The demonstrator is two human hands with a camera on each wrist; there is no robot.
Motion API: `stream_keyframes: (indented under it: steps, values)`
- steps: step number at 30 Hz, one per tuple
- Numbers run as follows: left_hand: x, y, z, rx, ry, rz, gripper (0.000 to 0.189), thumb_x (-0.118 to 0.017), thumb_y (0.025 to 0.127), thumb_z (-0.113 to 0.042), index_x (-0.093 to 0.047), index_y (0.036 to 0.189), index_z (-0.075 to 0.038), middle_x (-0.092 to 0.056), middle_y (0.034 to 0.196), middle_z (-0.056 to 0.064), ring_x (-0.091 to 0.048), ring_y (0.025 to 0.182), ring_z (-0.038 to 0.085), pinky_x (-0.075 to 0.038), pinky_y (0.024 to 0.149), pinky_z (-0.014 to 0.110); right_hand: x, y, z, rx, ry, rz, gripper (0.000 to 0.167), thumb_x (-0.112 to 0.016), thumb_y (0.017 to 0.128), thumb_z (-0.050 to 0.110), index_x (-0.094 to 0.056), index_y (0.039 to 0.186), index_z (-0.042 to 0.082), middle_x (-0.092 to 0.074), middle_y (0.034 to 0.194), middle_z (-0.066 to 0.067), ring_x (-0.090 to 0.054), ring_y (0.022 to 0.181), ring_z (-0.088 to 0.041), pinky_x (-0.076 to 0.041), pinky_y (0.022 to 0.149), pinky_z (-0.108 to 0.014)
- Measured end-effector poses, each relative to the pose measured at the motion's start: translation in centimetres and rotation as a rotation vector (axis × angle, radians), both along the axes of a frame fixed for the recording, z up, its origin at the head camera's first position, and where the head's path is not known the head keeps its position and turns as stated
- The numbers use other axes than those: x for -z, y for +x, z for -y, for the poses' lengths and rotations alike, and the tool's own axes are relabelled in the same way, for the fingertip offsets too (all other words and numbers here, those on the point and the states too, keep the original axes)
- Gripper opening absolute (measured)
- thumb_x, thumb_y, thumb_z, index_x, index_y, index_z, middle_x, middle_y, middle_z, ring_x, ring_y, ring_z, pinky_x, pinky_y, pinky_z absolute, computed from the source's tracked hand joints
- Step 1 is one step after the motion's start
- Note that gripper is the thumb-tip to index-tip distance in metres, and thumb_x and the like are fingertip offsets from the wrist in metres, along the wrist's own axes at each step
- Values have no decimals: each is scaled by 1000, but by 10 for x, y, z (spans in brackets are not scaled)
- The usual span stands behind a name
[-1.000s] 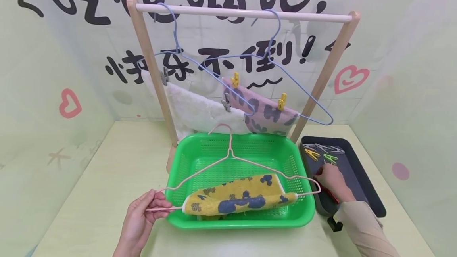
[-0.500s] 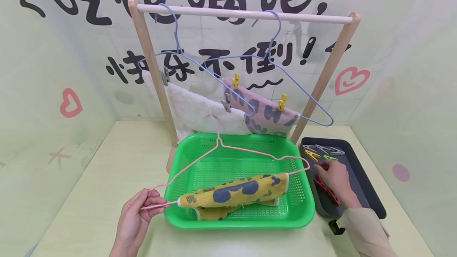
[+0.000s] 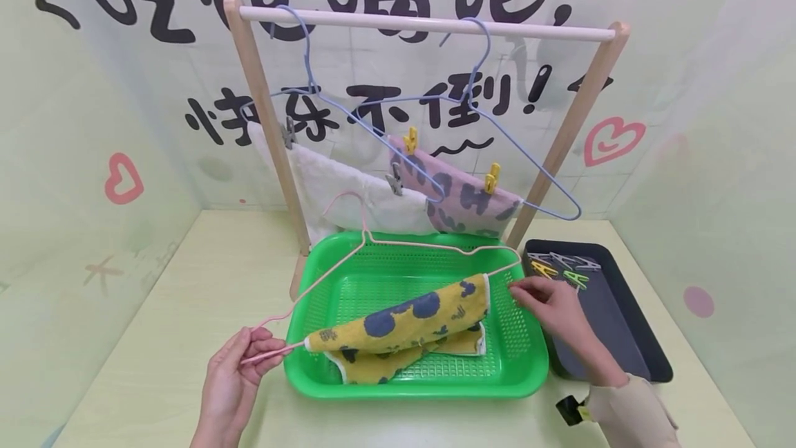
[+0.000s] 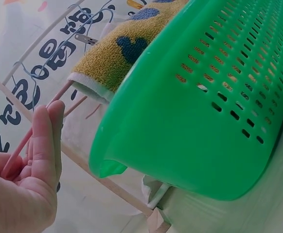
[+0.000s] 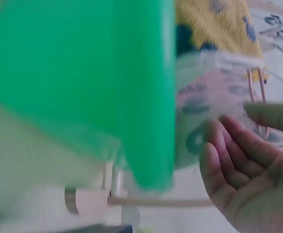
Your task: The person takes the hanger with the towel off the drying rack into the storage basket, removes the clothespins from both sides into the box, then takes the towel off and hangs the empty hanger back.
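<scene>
At the left, pale table [image 3: 143,337] below a wall with a pink heart outline [image 3: 123,178]. Next, on the near side, left hand [image 3: 236,365] with thumb and fingers gripping the left end of a pink hanger [image 3: 365,227], hook toward the far side. In the left wrist view, pink wire running between bent thumb and fairly straight fingers.

Beyond, on the far side, a rack with wooden uprights and a white bar [image 3: 398,21]. Hanging from its left part, 1 blue hanger [image 3: 309,81] with a white cloth [image 3: 392,216] under 2 gray clips [image 3: 394,180].

In the middle, near side, a green basket [image 3: 410,390] on the table. Above it, draped over the lower bar of the pink hanger, a yellow cloth [image 3: 404,316] with dark spots, right end farther away than left.

Farther right on the bar, 1 more blue hanger with a patterned pink cloth [image 3: 460,192] under 2 yellow clips [image 3: 492,178].

At the basket's right rim, close to the hanger's right end, right hand [image 3: 553,306], fingers bent toward the thumb; impossible to tell if holding anything.

Rightmost on the table, a dark tray [image 3: 612,303] with loose clips [image 3: 575,278] toward the far end.
</scene>
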State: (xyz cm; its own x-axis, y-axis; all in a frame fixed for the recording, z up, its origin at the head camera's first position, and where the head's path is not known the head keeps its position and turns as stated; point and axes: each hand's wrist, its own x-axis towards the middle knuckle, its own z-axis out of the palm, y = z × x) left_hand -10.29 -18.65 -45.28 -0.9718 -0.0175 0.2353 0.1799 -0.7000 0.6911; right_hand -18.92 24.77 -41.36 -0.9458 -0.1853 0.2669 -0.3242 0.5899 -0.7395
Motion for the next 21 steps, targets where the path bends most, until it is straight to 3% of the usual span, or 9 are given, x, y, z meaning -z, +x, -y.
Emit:
stream_keyframes:
  steps: [3,6,21]
  values:
    - [0,0,-1,-5,-7,15,44,-24,104,-8,-66,95,3,-70,86,15,-70,83,21,-57,73,27,-2,4,8,-109,-57,104,15,-65,88,7,-69,100,-3,-69,90,-12,-65,72,-13,-54,59,-23]
    - [0,-1,-2,-12,-13,23,44,-24,104,-8,-66,94,3,-70,85,15,-70,82,21,-57,73,26,-3,6,17,-155,-78,124,15,-67,87,9,-69,97,-1,-69,89,-10,-65,74,-12,-55,62,-23]
    - [1,-3,-5,-40,7,30,43,-26,104,-9,-66,93,2,-70,83,14,-70,81,20,-57,71,26,-4,7,39,-141,-94,186,9,-71,83,10,-70,84,1,-67,79,-6,-55,64,-4,-50,57,-20]
